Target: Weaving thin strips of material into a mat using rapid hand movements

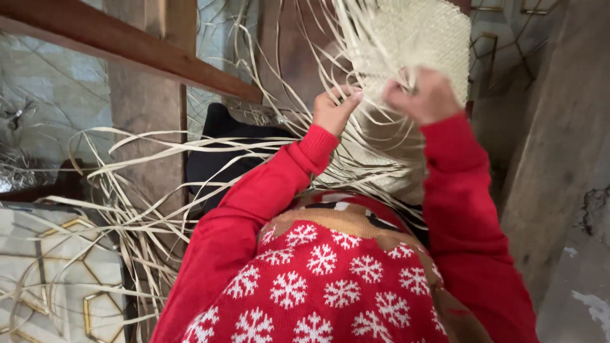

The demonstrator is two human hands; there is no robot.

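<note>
Holding up a pale woven mat (416, 38), a flat panel of tightly plaited straw-coloured strips, at the top of the view above a red snowflake-patterned sweater (318, 279). Standing roughly upright, with the finished, checkered weave uppermost and the unfinished edge pointing down toward the sweater; long axis hard to judge, since the upper part is running out of view. Trailing from that lower edge, many loose strips (159, 149), thin, flat and ribbon-like, fanning downward and sweeping far out to the left of the mat in long curves.

Pinching with the left hand (333, 108), fingers curled together and closing on a few strips just below the mat's lower left corner. Gripping with the right hand (426, 95), slightly blurred, closed on the mat's lower edge, fingers buried among the strand ends.

Lying below and left of the mat, a dark cloth (222, 152), soft and matte, partly crossed by the strips. Slanting down from the upper left toward the mat, a brown wooden beam (127, 51), smooth and straight. Rising to the right of the mat, a rough grey concrete wall (553, 159). Showing far down to the left of the mat, a pale tiled surface (57, 273) with gold geometric lines.
</note>
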